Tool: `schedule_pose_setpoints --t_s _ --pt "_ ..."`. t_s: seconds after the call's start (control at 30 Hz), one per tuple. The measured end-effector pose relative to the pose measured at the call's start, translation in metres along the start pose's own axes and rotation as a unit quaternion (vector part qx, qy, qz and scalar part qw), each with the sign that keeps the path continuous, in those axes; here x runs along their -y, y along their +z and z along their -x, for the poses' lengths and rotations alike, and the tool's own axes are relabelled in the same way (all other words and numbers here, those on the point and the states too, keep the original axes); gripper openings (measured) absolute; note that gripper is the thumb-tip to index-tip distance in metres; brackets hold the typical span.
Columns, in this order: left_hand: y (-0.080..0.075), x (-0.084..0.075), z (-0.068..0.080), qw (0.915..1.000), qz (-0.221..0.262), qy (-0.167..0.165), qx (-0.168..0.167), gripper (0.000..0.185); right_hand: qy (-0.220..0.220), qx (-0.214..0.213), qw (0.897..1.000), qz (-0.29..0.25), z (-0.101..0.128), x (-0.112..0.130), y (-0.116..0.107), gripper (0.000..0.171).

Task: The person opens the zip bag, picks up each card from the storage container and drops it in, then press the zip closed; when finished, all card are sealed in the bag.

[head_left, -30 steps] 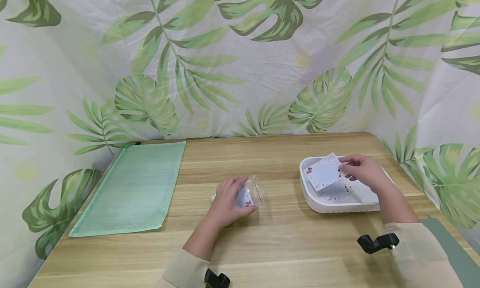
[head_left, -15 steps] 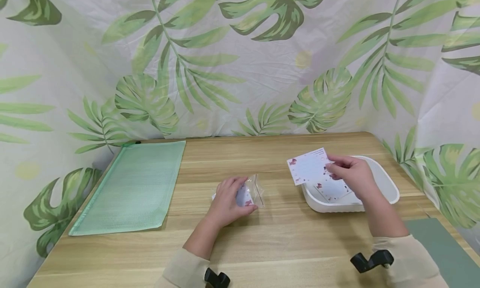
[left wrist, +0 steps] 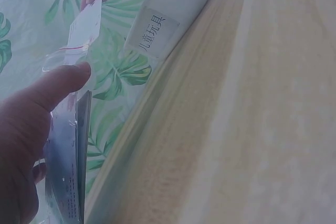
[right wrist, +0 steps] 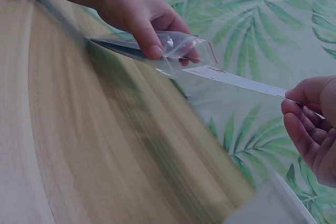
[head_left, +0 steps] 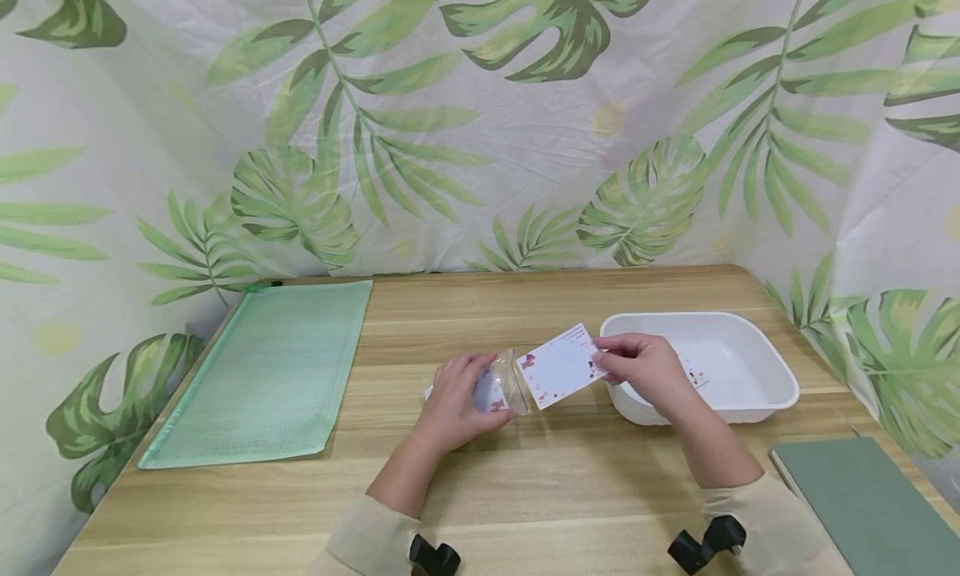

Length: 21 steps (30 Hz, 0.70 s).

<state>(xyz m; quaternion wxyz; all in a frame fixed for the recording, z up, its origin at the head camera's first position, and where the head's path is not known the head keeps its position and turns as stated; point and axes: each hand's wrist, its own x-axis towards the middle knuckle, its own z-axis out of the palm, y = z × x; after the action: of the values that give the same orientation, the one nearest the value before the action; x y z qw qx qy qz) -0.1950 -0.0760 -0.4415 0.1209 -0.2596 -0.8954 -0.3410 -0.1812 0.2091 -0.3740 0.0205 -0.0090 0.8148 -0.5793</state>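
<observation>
My left hand grips a clear zip bag over the middle of the table, thumb on the near side. White printed cards with pink and red marks sit inside it; the bag's far end is covered by my fingers. Between thumb and fingers, my right hand pinches a white card with a floral border by its right edge. The card's left edge is right at the bag's mouth. From the right wrist view, the bag gapes a little near its red zip line, and the card points at it.
A white plastic basin stands at the right, a small printed patch showing inside beside my wrist. Its side carries a label. A green mesh zip pouch lies at the left. At the front right is a green book.
My right hand has brought the card from over the basin leftward to the bag's mouth. The left hand has kept its grip and place.
</observation>
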Motion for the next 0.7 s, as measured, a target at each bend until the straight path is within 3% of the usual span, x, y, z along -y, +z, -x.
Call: schedule_pose_setpoints --t_s 0.47,0.7 --pt "0.001 0.001 -0.001 0.9998 -0.008 -0.007 0.017 0.084 0.009 0.006 1.0 -0.022 -0.006 0.003 0.033 0.033" --pt "0.002 0.002 -0.001 0.9999 0.0 -0.006 0.014 0.086 0.009 -0.007 0.999 -0.031 -0.006 0.005 0.038 0.032"
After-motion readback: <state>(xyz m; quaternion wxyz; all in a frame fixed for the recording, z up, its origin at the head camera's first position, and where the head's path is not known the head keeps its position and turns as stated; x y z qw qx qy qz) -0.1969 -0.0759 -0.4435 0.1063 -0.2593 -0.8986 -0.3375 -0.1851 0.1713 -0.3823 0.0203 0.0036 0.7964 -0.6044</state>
